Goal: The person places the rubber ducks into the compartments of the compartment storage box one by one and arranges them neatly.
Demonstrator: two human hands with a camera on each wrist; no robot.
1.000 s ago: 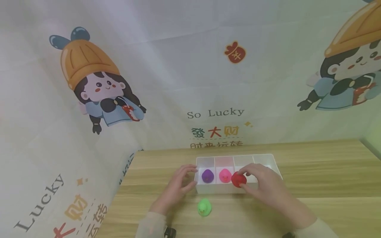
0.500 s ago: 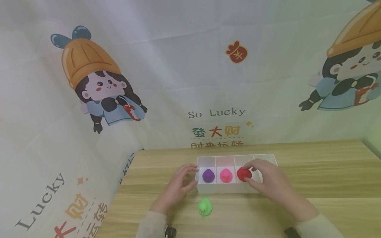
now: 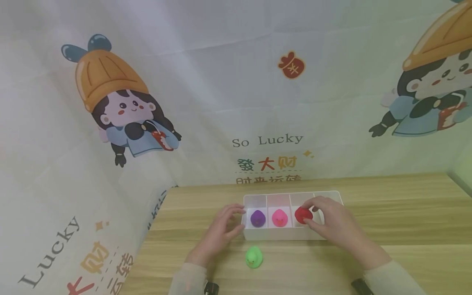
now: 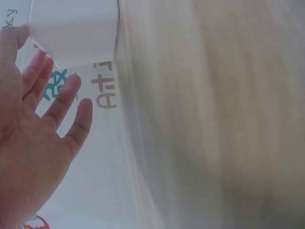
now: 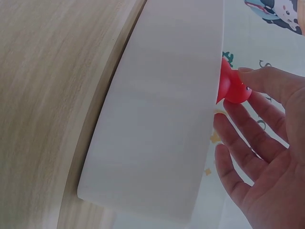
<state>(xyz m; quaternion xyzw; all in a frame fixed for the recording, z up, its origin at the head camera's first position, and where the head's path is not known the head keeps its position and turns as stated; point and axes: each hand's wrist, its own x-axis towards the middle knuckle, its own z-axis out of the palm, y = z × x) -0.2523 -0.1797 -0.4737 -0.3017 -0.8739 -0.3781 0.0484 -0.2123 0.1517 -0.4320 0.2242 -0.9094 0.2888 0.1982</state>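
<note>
A white divided box (image 3: 280, 234) stands on the table with a purple rubber duck (image 3: 258, 218) in its leftmost compartment. In the second compartment sits a pink rubber duck (image 3: 280, 218). My right hand (image 3: 333, 221) pinches a red rubber duck (image 3: 303, 215) by its head, between thumb and fingers, over the third compartment. The right wrist view shows that duck (image 5: 233, 85) partly behind the box wall. My left hand (image 3: 221, 225) touches the box's left end with thumb and fingertips, its fingers relaxed and spread. A green rubber duck (image 3: 254, 257) sits on the table in front of the box.
The wooden table (image 3: 402, 217) meets a printed cloth (image 3: 221, 102) hanging along its back and left sides. The box's rightmost compartment lies mostly behind my right hand.
My right hand has carried the red duck rightward from the front rim to the third compartment, then barely moved. The left hand stays at the box's end.
</note>
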